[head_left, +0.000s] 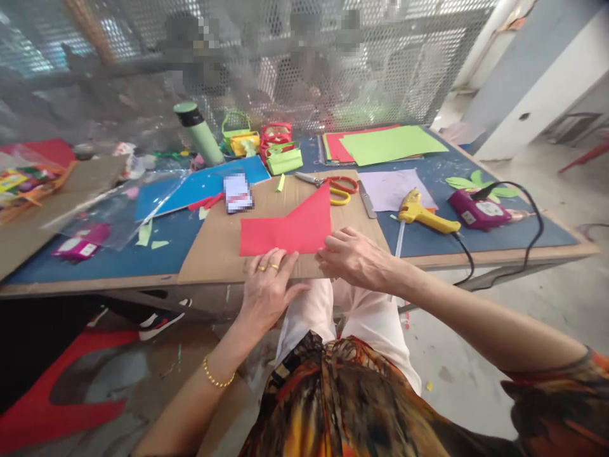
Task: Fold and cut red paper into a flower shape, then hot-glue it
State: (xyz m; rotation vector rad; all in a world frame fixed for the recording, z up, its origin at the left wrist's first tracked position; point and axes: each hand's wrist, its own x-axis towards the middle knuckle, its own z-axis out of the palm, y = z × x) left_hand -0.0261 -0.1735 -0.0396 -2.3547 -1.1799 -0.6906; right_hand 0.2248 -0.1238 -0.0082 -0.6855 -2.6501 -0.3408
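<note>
A red paper sheet (288, 236) lies on the brown cardboard (214, 247) near the table's front edge, its upper right part rising to a point. My left hand (269, 285) rests on the sheet's lower edge, fingers spread and thumb apart. At the sheet's lower right corner, my right hand (349, 257) has its fingers curled together on the paper. Just above the sheet are scissors (340, 197) with red and yellow handles. A metal ruler or blade (367, 200) lies to the right of them.
A yellow glue gun (428, 216) with a black cord lies at right, beside a purple device (480, 209). Lilac paper (392, 189) is behind it. At the back stand a green bottle (202, 136), small paper bags (284, 158) and green sheets (399, 145). A phone (238, 192) lies left.
</note>
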